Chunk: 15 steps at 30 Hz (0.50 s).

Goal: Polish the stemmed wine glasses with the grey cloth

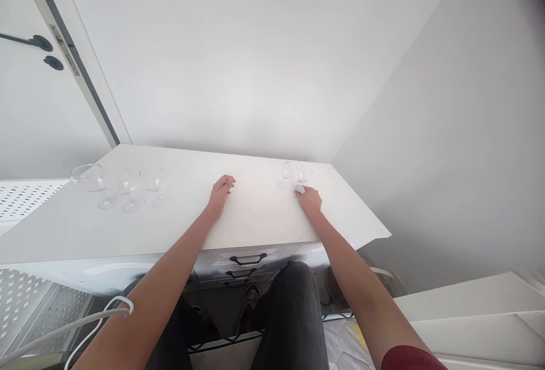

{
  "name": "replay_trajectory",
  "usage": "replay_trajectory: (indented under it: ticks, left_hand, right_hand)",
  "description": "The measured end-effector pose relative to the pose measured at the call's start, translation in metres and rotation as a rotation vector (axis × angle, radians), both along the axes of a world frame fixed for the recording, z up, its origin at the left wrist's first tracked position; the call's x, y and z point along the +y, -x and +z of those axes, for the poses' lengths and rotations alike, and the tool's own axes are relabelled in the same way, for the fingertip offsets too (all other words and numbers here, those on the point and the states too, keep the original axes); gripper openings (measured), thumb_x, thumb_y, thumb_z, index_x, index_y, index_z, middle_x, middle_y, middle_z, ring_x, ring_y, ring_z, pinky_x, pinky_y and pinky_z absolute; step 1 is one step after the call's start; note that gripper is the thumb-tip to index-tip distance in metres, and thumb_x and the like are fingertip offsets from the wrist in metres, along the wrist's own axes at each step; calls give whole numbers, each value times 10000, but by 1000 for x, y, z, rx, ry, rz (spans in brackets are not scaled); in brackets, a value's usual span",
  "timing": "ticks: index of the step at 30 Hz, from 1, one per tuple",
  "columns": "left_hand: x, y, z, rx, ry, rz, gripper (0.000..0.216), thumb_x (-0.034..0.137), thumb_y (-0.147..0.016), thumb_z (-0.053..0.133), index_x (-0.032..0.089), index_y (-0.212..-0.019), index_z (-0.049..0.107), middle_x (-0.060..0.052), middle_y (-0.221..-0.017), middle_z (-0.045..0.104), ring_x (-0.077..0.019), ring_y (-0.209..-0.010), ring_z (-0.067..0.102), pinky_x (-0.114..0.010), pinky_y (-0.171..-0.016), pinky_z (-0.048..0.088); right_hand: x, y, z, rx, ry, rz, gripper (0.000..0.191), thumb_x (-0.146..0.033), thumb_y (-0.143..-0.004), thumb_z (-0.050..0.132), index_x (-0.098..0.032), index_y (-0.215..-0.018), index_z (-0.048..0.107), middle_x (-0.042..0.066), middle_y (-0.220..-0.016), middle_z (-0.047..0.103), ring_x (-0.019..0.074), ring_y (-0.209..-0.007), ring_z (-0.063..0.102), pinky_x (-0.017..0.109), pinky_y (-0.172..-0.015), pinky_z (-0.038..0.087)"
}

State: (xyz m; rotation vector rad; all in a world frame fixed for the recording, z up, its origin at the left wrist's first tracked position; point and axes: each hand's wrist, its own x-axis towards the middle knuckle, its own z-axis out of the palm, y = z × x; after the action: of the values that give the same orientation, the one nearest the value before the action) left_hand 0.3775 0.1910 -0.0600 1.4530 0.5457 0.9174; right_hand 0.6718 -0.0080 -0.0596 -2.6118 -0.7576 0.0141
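On the white top of a cabinet [191, 228], my left hand [220, 193] rests with fingers loosely curled and a little apart; I make out nothing in it. My right hand [312, 200] is closed on a small light-grey cloth [300, 189], right beside small stemmed glasses. One clear glass [288, 170] stands just beyond it to the left, another [302, 174] directly behind the cloth. Whether the cloth touches that second glass's base, I cannot tell. Farther left stand larger clear wine glasses [151, 180], three in a loose group, well away from my left hand.
A wall [255, 75] runs behind the cabinet, and another closes in at the right. Drawers with dark handles [248, 259] face my knees. At the left are a door with a dark handle [40, 42] and a white cable [97, 316] near my forearm.
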Motion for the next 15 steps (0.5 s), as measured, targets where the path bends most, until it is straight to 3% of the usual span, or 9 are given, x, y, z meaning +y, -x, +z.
replay_trajectory:
  ticks: [6, 10, 15]
  left_hand:
    - [3, -3, -7, -1, -20, -2, 434, 513, -943, 551, 209, -644, 469, -52, -841, 533, -180, -771, 481, -319, -680, 396]
    - [5, -4, -10, -22, 13, -15, 501, 555, -949, 556, 214, -620, 392, -24, -718, 430, -163, -661, 420, -324, -631, 377]
    - [1, -4, -5, -65, 48, -19, 566, 593, -940, 572, 215, -620, 300, 10, -652, 341, -124, -570, 354, -314, -571, 360]
  right_hand:
    - [9, -7, 1, 12, 16, 14, 305, -459, -931, 545, -286, -1028, 777, 69, -907, 758, 253, -850, 711, 321, -749, 499]
    - [11, -9, 0, 9, 18, 21, 346, -485, -939, 535, -312, -1146, 753, 79, -1015, 760, 278, -979, 708, 349, -835, 507]
    - [7, -7, -4, 2, -25, -45, 600, -594, -935, 548, -266, -1434, 497, 136, -1196, 715, 309, -1116, 673, 406, -928, 499]
